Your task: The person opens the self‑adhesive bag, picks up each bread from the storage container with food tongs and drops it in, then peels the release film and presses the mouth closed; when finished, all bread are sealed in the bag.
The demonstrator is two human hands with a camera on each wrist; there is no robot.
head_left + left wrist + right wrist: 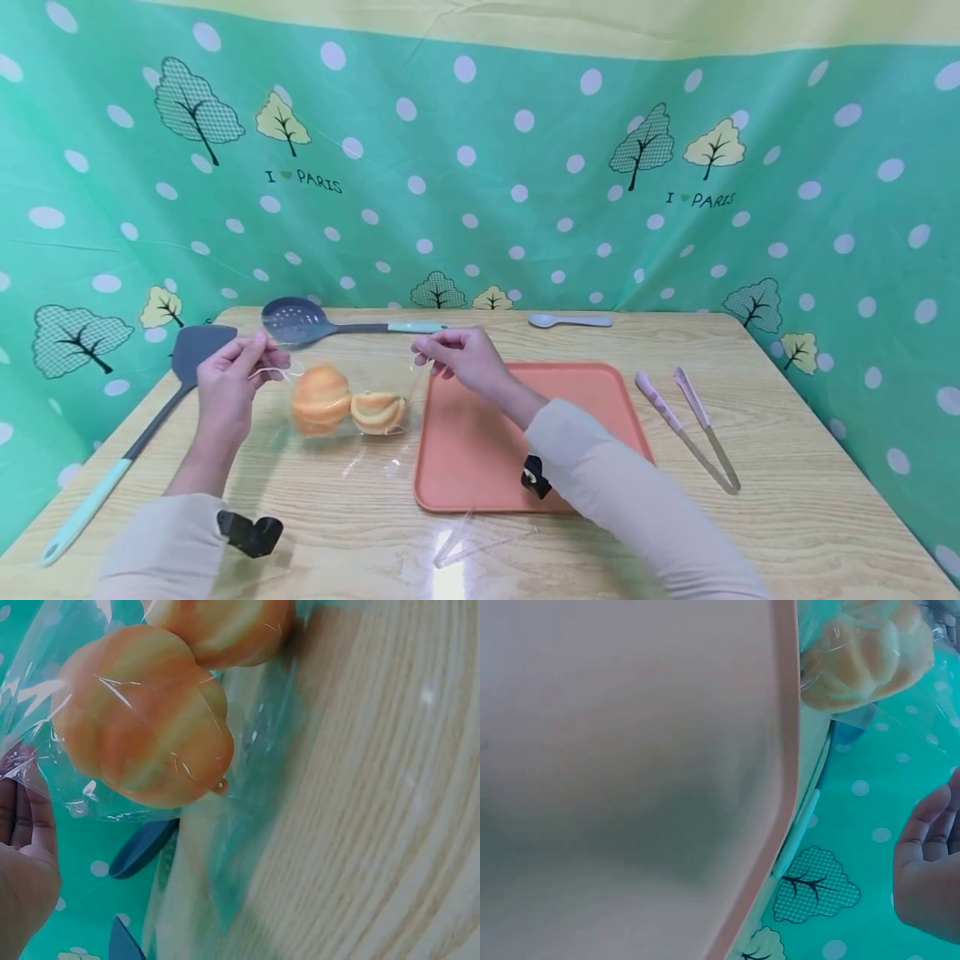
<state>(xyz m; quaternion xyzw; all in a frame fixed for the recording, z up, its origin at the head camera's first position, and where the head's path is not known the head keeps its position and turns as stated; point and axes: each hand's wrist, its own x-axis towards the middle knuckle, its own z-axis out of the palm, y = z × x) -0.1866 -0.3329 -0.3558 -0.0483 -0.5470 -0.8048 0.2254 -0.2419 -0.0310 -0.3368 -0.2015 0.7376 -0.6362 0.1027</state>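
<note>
A clear plastic bag (358,377) is stretched between my two hands above the left part of the table. Inside it sit two orange-and-yellow striped bread rolls: a rounder, lobed one (320,400) and a smaller one (377,413). At the bag's left end, my left hand (228,379) pinches the plastic, and a thin white string (283,370) hangs by its fingers. My right hand (467,360) pinches the bag's opposite end, over the tray's far left corner. In the left wrist view the lobed roll (146,716) fills the bag.
A coral tray (472,467) lies under my right forearm. Tongs (693,429) lie right of it, and a light spoon (570,320) behind. A slotted skimmer (295,322) and a turner (153,425) lie to the left. Clear plastic strips (450,546) rest near the front edge.
</note>
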